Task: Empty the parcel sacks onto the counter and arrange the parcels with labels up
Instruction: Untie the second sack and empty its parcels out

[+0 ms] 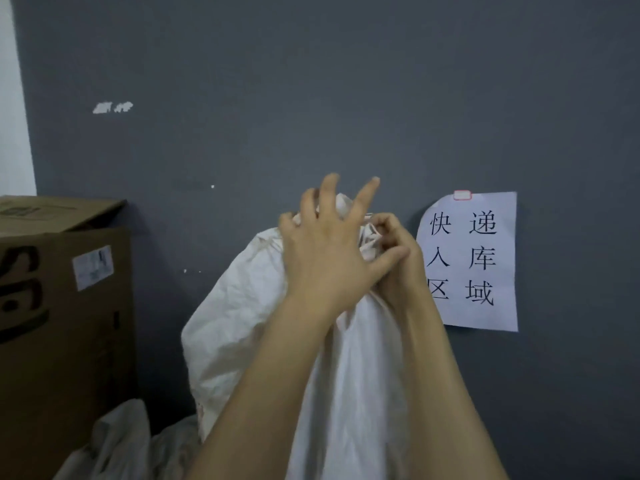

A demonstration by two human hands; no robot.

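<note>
Pinching at the gathered neck of the white sack (235, 323), the grip of the right hand (394, 268) curls round the fabric, while the left hand (322, 258), equally near, lies splayed and loose over that same top. With its long axis upright, the sack drops straight below the grip, so opening it likely turns on that neck. A cardboard box (62, 323) and a crumpled pale bag (117, 441) sit left of the sack, a paper sign (471, 261) hangs right of it on the grey wall (311, 81), and the surface beneath is hidden.
</note>
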